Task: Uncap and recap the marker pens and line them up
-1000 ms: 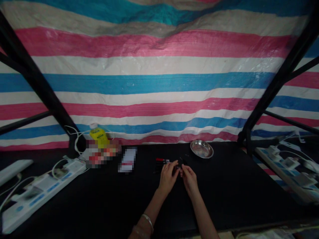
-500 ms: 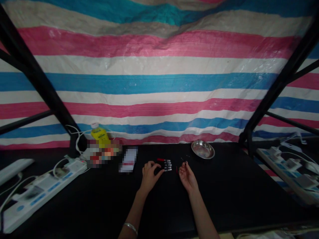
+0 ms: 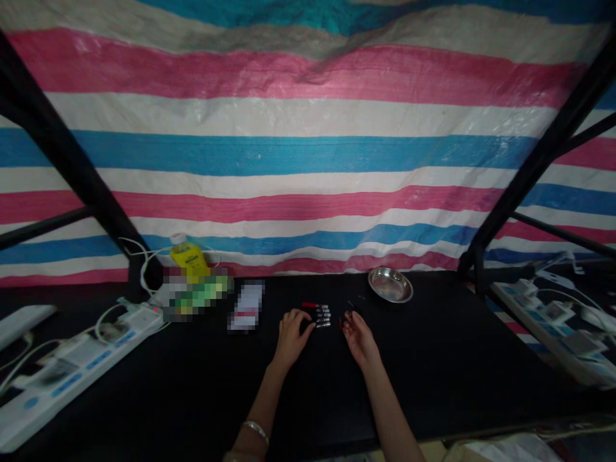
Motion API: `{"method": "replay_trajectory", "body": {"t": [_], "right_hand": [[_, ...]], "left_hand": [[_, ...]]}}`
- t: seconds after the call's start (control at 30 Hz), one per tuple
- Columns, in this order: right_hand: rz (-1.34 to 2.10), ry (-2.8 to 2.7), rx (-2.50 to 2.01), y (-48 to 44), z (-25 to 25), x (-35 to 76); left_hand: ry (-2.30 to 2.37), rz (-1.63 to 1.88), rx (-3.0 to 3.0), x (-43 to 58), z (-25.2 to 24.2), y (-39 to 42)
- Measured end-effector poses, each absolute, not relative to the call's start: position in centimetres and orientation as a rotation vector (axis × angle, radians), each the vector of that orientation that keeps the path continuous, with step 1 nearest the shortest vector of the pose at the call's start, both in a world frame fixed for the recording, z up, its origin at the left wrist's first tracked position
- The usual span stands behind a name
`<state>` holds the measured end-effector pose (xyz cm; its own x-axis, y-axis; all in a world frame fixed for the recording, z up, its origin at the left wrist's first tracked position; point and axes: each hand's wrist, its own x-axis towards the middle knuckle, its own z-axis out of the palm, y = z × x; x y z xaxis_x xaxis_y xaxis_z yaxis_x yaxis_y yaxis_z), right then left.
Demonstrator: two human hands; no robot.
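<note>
A short row of small pen-like pieces (image 3: 323, 315) with silvery ends lies side by side on the black table (image 3: 308, 391); the farthest piece (image 3: 314, 306) has a red body. My left hand (image 3: 291, 337) rests at the row's left side, its thumb and index finger curved apart around the dark ends. Right of the row, my right hand (image 3: 360, 340) is turned partly palm up with fingertips pinched together. A thin dark bit shows at those fingertips, too small to name. A small red piece (image 3: 341, 324) is just left of these fingers; whether they touch it I cannot tell.
A round metal dish (image 3: 390, 285) stands at the back right. Left of my hands are a blurred white rectangle (image 3: 247, 305) and a yellow bottle (image 3: 188, 258). Power strips (image 3: 81, 366) with cables lie at both sides. A striped sheet (image 3: 308, 154) hangs behind, between black frame bars.
The camera view has shifted slightly. My right fingertips have come a little closer to the small red piece. My left hand stays by the row with almost the same finger shape.
</note>
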<state>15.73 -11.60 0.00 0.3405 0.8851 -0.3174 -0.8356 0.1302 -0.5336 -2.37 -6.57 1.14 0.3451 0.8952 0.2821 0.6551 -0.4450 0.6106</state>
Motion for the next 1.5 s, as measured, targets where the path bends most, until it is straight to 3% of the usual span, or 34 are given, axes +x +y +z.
{"method": "replay_trajectory", "body": {"t": [0.83,1.5], "right_hand": [[1.203,-0.145,-0.814,-11.7,-0.1,15.5],[1.036,-0.291,-0.925,-11.9,0.3,14.6]], "left_hand": [[1.194,0.859,2.06,-2.7,1.4,-6.2],[0.995,1.026,1.436,-1.1,2.0,-6.9]]}}
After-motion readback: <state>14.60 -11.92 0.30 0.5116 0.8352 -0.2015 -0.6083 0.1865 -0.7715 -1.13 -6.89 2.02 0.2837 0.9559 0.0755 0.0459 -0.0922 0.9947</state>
